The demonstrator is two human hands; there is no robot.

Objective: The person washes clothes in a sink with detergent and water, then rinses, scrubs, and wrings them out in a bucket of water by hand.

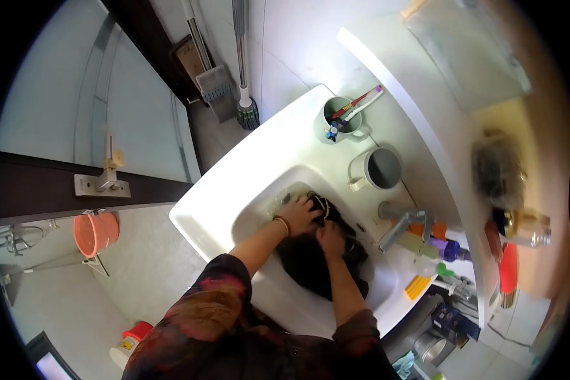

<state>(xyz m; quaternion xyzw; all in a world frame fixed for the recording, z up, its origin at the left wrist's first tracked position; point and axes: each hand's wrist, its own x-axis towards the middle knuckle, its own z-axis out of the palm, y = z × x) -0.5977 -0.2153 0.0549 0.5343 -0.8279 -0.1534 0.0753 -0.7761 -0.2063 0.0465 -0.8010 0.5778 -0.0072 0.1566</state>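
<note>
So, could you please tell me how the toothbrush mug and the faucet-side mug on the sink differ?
The toothbrush mug holds toothbrushes, while nothing sticks out of the faucet-side mug. In the picture, the toothbrush mug's handle points lower right, the faucet-side mug's lower left. Both are pale, with darker insides.

Over at the frame's left I see an orange bucket (110, 227), near the top a mop (243, 69) beside a grey dustpan (216, 88), and upper centre a mug (323, 128) holding toothbrushes (353, 104).

The right hand (331, 240) hides its fingertips against the black cloth (307, 266) — a dark shelf item (499, 166) is blurred.
</note>
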